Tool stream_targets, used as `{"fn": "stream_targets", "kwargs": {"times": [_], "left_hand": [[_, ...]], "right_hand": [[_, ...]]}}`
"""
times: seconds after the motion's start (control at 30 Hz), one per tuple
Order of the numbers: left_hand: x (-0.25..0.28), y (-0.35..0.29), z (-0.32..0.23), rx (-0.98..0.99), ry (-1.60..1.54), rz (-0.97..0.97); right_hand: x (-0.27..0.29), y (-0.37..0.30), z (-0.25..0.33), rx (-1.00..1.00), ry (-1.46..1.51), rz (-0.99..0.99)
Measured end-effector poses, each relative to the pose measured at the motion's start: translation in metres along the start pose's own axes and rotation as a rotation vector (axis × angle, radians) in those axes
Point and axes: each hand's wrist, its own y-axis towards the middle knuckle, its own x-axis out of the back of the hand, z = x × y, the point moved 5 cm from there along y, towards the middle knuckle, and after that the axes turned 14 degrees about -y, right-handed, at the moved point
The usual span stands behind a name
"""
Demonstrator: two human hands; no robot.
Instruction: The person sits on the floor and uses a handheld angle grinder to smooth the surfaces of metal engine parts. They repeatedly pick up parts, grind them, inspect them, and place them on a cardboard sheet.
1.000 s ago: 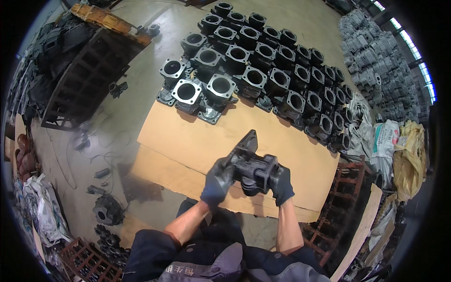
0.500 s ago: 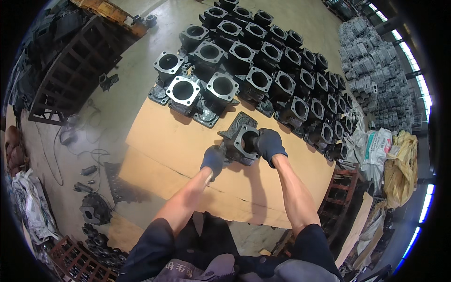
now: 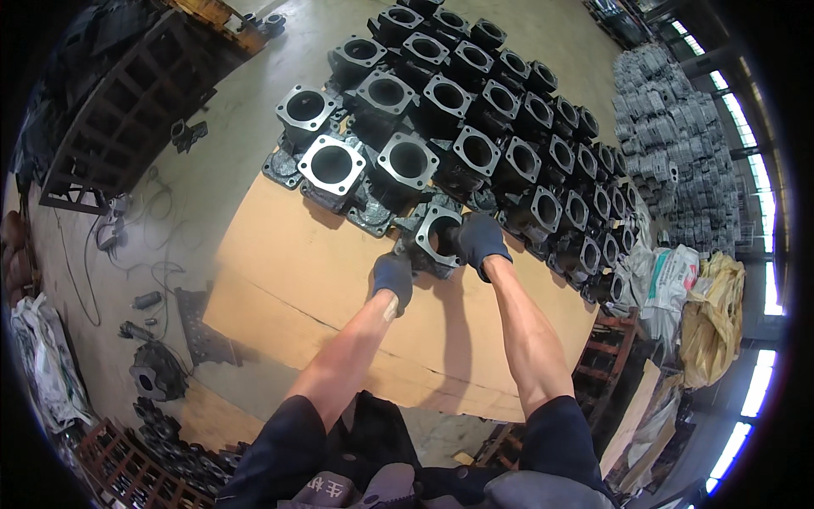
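Note:
A black metal casting (image 3: 421,246), with a bare machined square flange around a round bore, is between my two hands at the near edge of a packed group of similar castings (image 3: 407,163). My left hand (image 3: 393,280), in a dark blue glove, grips its lower left side; those fingertips are partly hidden behind the metal. Over the right rim of the flange my right hand (image 3: 483,243), gloved alike, is closed with its fingers at the bore. The casting's base plate reaches away from me toward the group.
Tan cardboard (image 3: 339,288) lies under the castings. On the left floor are cables, a cylindrical tool (image 3: 147,300) and a dark housing (image 3: 158,371). A dark metal rack (image 3: 127,110) stands far left. Sacks (image 3: 714,318) and stacked grey castings (image 3: 674,144) line the right.
Both hands have carried the casting a little away from me, up against the near row of castings. My view has shifted slightly.

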Motion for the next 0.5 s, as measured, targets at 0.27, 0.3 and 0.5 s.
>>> {"fn": "stream_targets", "kwargs": {"times": [0.27,0.3,0.5], "left_hand": [[-0.020,-0.041,-0.036,0.004,-0.204,-0.005],[-0.021,-0.043,-0.038,-0.056,-0.268,0.028],[-0.031,-0.050,-0.033,-0.167,-0.468,0.221]], "right_hand": [[-0.022,0.030,0.003,0.082,-0.068,-0.017],[-0.022,0.034,0.003,0.108,-0.105,-0.011],[-0.017,0.018,0.012,0.056,-0.016,-0.020]]}}
